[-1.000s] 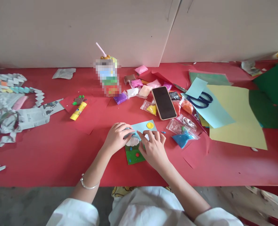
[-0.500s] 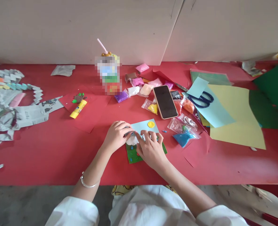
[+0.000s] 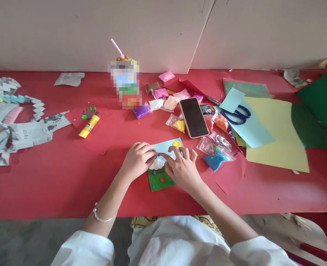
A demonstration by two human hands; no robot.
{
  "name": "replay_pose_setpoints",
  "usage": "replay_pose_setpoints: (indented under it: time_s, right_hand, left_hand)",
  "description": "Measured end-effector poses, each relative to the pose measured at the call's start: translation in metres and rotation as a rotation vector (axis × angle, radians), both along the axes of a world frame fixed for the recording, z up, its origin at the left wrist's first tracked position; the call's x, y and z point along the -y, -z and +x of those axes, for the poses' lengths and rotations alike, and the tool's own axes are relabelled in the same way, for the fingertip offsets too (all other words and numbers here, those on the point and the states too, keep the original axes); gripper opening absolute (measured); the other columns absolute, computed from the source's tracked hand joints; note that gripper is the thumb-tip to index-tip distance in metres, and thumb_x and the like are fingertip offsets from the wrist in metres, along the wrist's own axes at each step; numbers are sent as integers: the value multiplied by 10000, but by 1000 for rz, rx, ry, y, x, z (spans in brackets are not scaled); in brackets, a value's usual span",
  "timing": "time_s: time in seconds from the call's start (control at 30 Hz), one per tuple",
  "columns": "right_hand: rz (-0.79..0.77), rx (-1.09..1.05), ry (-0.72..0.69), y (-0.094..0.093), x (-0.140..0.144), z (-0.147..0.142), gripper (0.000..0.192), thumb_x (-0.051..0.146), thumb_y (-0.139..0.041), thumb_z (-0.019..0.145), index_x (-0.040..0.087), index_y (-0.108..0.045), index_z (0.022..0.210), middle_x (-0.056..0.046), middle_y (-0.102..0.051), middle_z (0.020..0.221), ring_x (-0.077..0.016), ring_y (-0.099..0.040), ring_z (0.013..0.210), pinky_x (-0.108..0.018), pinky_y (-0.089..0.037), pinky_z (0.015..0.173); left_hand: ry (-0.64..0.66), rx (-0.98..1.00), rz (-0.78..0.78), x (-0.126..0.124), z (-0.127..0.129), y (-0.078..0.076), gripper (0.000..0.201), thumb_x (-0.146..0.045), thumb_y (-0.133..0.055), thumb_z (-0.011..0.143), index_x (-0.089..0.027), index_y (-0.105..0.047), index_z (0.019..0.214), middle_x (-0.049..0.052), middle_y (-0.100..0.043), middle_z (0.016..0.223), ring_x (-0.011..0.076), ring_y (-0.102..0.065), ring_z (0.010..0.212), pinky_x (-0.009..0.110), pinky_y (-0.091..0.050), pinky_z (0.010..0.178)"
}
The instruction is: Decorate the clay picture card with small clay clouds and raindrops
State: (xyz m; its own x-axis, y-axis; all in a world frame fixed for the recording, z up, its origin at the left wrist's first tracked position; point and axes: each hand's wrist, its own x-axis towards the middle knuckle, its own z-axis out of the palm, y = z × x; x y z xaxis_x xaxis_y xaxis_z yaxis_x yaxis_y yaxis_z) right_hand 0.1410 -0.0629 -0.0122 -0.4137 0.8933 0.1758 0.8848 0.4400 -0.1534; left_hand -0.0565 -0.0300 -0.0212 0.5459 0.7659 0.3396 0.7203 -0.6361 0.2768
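A small craft card (image 3: 160, 180) lies on the red table (image 3: 55, 173) in front of me, light blue on top and green below. It carries a yellow clay disc (image 3: 177, 143), a white clay lump (image 3: 156, 164) and small red and blue dots. My left hand (image 3: 137, 159) rests on the card's left edge, fingertips curled onto it. My right hand (image 3: 182, 168) lies over the card's right half, its index finger pressing beside the white lump. Neither hand lifts anything.
A phone (image 3: 193, 117) lies face up behind the card amid several small bags of coloured clay (image 3: 214, 160). Blue scissors (image 3: 237, 114) and paper sheets (image 3: 274, 136) lie right. A glue stick (image 3: 89, 126), newspaper scraps (image 3: 27, 133) and a drink cup (image 3: 124, 83) are left.
My right hand has shifted a little up and right over the card, uncovering more of the green part. The left hand has hardly moved. The view tilted slightly.
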Motion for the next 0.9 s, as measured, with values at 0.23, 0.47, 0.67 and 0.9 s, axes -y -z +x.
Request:
replay_pose_setpoints:
  time_s: [0.23,0.47,0.67,0.9]
  right_hand:
    - [-87,-47,-35,-3,-6,6,347,309,-444,944,323,-608,1249,-66,-570,1232,-272,-416,1066,-454,-268,920]
    - [36,-236,184,-20,-26,42,337,236,-421,935,255,-648,1184,-90,-598,1131,-271,-459,1057,-431,-321,888]
    - [23,-51,-12,-16,-25,33,301,236,-472,926,277,-675,1144,-75,-587,1190,-271,-428,1089,-443,-286,928]
    - [-4,74,-207,-4,-22,12,308,257,-479,936,296,-644,1193,-72,-577,1240,-268,-406,1113,-455,-241,955]
  left_hand:
    - [-4,38,-27,0,1,2,148,-159,-585,867,-217,-713,914,35,-710,963,192,-614,903,359,-464,812]
    - [-24,134,-111,0,5,3,185,-111,-558,863,-217,-693,930,24,-708,961,176,-622,914,340,-483,818]
    - [-80,159,-120,3,6,2,207,-87,-541,835,-207,-698,898,33,-695,954,175,-618,887,317,-519,792]
    - [-72,94,-94,2,4,4,214,-79,-569,800,-212,-712,887,36,-700,982,188,-626,893,340,-522,800]
